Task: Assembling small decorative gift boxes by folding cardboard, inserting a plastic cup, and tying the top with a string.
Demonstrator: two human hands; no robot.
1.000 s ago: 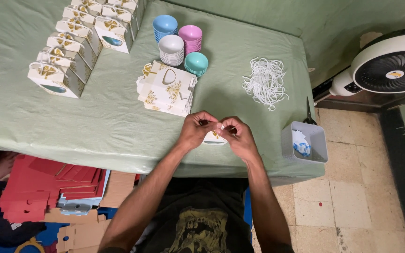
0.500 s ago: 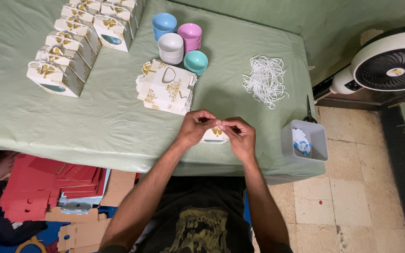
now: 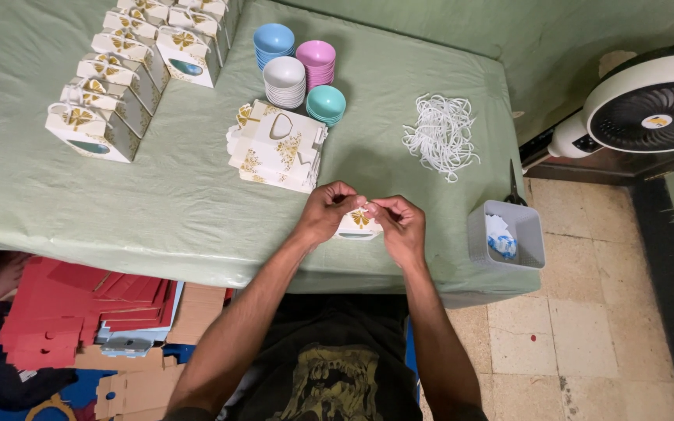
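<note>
Both my hands meet over a small white gift box (image 3: 359,222) with gold print, resting near the front edge of the green-covered table (image 3: 157,210). My left hand (image 3: 328,212) pinches its top from the left, and my right hand (image 3: 399,224) grips it from the right. The box is mostly hidden by my fingers. Just beyond my hands lies a stack of flat, unfolded white-and-gold boxes (image 3: 277,146).
Rows of assembled gift boxes (image 3: 122,70) stand at the far left. Stacks of small coloured bowls (image 3: 298,74) sit behind the flat boxes. A heap of white cords (image 3: 442,136), scissors (image 3: 514,187), a grey bin (image 3: 506,234), a fan (image 3: 649,109) and red card sheets (image 3: 64,320) surround me.
My hands stay on the small box and have shifted slightly, fingers working at its top. Nothing else on the table has moved.
</note>
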